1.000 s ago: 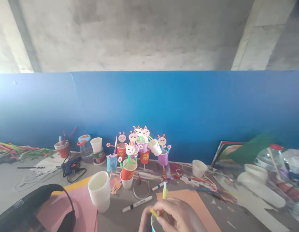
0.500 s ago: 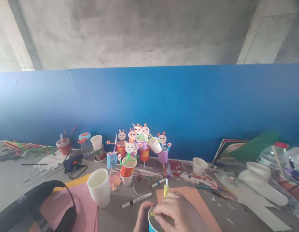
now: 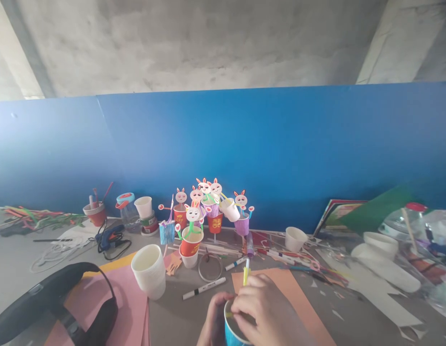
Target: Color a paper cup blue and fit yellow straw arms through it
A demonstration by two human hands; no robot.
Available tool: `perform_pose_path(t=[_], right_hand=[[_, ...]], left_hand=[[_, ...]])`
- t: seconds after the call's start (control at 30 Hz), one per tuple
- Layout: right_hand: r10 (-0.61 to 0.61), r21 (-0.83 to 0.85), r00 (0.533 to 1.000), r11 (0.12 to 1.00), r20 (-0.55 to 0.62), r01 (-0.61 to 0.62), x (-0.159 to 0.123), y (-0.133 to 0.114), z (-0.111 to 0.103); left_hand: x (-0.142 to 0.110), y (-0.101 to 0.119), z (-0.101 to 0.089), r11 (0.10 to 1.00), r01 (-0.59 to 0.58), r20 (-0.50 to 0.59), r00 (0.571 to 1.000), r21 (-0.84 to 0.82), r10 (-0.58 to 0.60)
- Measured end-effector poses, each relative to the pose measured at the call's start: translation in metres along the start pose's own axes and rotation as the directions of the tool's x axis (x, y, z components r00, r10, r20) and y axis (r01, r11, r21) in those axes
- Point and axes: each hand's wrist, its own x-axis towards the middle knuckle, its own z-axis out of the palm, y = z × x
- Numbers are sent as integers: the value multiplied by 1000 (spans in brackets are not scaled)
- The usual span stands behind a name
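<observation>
My left hand (image 3: 216,319) is wrapped around the outside of a blue paper cup (image 3: 233,334) at the bottom of the view. Over the cup's mouth, my right hand (image 3: 260,307) is closed in a pinch, its fingertips just inside the rim. A slim yellow piece (image 3: 246,276) with a white end rises from behind the right hand's knuckles, and a bit of yellow shows by the fingertips. Most of the cup's inside is hidden by the hand. Orange paper (image 3: 291,293) lies beneath and to the right.
Rabbit-faced cup figures (image 3: 192,240) stand at the back centre. Stacked white cups (image 3: 150,271) are left of my hands, beside a black headset-like object (image 3: 57,302) on pink paper. A marker (image 3: 204,288) lies in front. White cut paper (image 3: 377,293) is at right; a blue partition (image 3: 223,134) stands behind.
The right hand has shifted slightly over the cup, and its fingertips sit deeper at the rim. Less of the yellow bit shows there. The view has tilted slightly.
</observation>
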Motion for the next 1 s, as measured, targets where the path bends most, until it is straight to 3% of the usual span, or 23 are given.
perform_pose_path(t=[0.27,0.53,0.67,0.77,0.8,1.0], right_hand=[[13,70,999,997,-39,-10,0,0,-2],[74,111,997,991,21,-75,1,1,3],[117,135,991,983,65,-125,2,-1,0],[174,182,980,965,96,-189,1,-1,-10],[178,213,978,957,108,-198,1,-1,-14],[151,248,981,952,121,-178,-3,-5,-20]], left_hand=[[-7,-12,-11,985,99,-51,994,138,-93],[-4,-28,-14,999,41,43,998,18,-42],[-3,-10,-3,995,64,116,992,-81,-55],[-9,12,11,985,-111,205,969,-132,136],[-11,20,15,981,-107,229,963,-159,142],[-21,52,25,1000,-18,214,977,8,16]])
